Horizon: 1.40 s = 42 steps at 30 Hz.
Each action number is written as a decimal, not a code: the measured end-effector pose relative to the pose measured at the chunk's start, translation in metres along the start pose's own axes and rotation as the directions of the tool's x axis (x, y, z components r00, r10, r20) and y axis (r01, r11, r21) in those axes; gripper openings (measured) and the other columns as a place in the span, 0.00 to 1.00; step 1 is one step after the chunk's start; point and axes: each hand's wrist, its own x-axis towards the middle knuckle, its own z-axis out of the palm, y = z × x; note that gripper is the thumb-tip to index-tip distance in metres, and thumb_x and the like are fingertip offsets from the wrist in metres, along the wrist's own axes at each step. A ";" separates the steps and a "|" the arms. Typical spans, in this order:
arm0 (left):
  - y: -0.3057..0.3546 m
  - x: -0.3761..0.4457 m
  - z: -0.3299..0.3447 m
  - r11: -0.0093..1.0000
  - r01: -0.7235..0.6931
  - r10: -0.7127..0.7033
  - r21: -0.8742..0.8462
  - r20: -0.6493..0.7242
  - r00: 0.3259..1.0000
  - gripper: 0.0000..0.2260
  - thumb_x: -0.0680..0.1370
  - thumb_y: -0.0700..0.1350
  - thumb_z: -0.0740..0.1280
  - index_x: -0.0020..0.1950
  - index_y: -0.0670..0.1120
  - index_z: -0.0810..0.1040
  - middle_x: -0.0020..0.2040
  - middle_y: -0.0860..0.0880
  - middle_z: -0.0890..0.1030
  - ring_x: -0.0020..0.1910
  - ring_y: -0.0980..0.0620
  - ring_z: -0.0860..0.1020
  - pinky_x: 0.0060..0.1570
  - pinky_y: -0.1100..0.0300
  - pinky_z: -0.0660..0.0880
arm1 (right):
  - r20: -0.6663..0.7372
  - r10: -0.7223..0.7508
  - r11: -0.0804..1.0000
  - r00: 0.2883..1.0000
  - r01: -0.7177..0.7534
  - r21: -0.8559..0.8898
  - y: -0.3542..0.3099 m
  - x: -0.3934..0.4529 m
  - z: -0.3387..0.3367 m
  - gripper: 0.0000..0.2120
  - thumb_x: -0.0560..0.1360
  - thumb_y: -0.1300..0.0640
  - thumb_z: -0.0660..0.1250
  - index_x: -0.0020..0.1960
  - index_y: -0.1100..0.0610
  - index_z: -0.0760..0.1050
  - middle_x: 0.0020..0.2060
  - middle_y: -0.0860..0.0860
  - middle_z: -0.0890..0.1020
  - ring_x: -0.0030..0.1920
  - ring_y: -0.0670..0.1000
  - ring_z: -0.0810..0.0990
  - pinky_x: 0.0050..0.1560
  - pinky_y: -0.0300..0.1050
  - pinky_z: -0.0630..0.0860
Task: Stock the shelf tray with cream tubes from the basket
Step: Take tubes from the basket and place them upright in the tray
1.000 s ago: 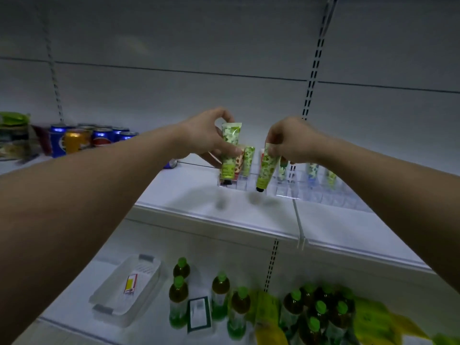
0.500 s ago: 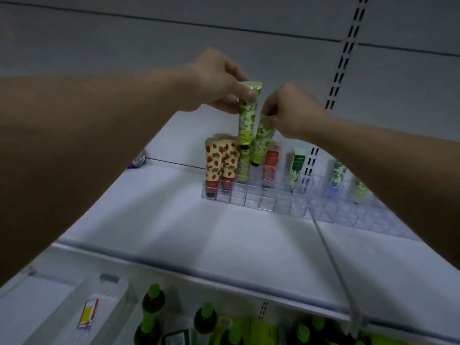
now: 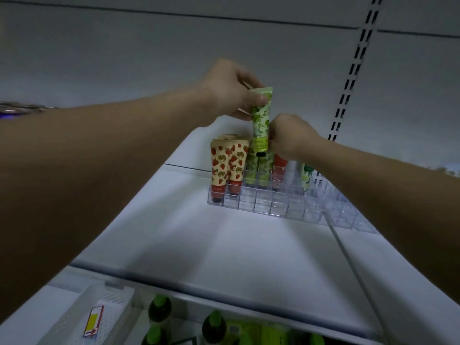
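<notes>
Our left hand [image 3: 230, 89] pinches the crimped top of a green cream tube [image 3: 260, 123] between thumb and curled fingers, holding it upright, cap down, just above the clear shelf tray [image 3: 278, 207]. Our right hand [image 3: 290, 136], at 3 o'clock of the tube, curls its fingers against the tube's lower end; we cannot tell whether it also holds a second tube. Both forearms reach forward over the white shelf [image 3: 211, 245]. Strawberry tubes [image 3: 227, 168] stand in the tray at 7 o'clock. The basket [image 3: 74, 317] sits below, at 7 o'clock.

Green-capped bottles [image 3: 159, 308], perhaps tea, stand on the lower shelf [image 3: 37, 312].
</notes>
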 end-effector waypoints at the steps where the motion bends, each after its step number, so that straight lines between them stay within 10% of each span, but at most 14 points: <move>1: 0.001 -0.001 0.002 1.000 0.005 -0.005 0.015 -0.008 1.000 0.10 0.73 0.37 0.73 0.53 0.42 0.80 0.45 0.46 0.83 0.41 0.51 0.84 0.39 0.61 0.82 | -0.029 0.003 1.000 1.000 -0.003 0.005 0.000 -0.004 -0.002 0.04 0.75 0.59 0.68 0.48 0.56 0.80 0.38 0.53 0.78 0.36 0.53 0.75 0.39 0.45 0.69; 5: 0.008 -0.006 0.008 0.988 0.005 0.005 0.153 -0.063 0.998 0.06 0.72 0.39 0.74 0.46 0.46 0.80 0.44 0.49 0.82 0.44 0.54 0.82 0.45 0.61 0.81 | -0.161 0.024 0.994 0.987 -0.006 0.113 0.004 -0.032 -0.014 0.14 0.78 0.58 0.63 0.63 0.56 0.76 0.57 0.55 0.80 0.55 0.57 0.78 0.55 0.50 0.76; 8: 0.013 -0.009 0.016 0.966 0.006 0.012 0.258 -0.070 0.997 0.05 0.72 0.39 0.74 0.46 0.46 0.81 0.44 0.49 0.82 0.44 0.53 0.81 0.48 0.57 0.81 | -0.164 0.048 0.962 0.985 -0.001 0.271 0.005 -0.073 -0.013 0.11 0.78 0.58 0.61 0.59 0.53 0.77 0.52 0.53 0.81 0.46 0.53 0.80 0.51 0.50 0.78; 12: 0.019 -0.017 0.035 0.881 -0.019 0.048 0.473 -0.049 0.998 0.05 0.72 0.41 0.75 0.46 0.45 0.82 0.46 0.47 0.83 0.45 0.50 0.81 0.48 0.56 0.79 | -0.035 -0.062 0.927 0.997 0.071 0.370 0.004 -0.132 0.007 0.08 0.78 0.54 0.62 0.56 0.50 0.75 0.46 0.49 0.82 0.40 0.48 0.78 0.44 0.47 0.76; 20: 0.018 -0.025 0.053 0.728 -0.040 0.104 0.684 -0.052 0.993 0.08 0.72 0.41 0.75 0.50 0.44 0.83 0.50 0.44 0.83 0.49 0.47 0.80 0.52 0.55 0.77 | 0.370 -0.264 0.938 0.891 0.148 0.312 0.008 -0.186 0.032 0.30 0.80 0.36 0.49 0.77 0.49 0.58 0.76 0.47 0.61 0.75 0.49 0.58 0.72 0.48 0.55; 42: -0.002 -0.035 0.069 0.589 0.026 0.041 0.808 -0.063 0.997 0.14 0.78 0.43 0.67 0.64 0.47 0.78 0.64 0.47 0.78 0.62 0.46 0.75 0.59 0.52 0.72 | 0.357 -0.223 0.941 0.907 0.105 0.322 0.006 -0.184 0.031 0.30 0.79 0.35 0.51 0.76 0.48 0.60 0.76 0.46 0.62 0.74 0.51 0.60 0.71 0.50 0.58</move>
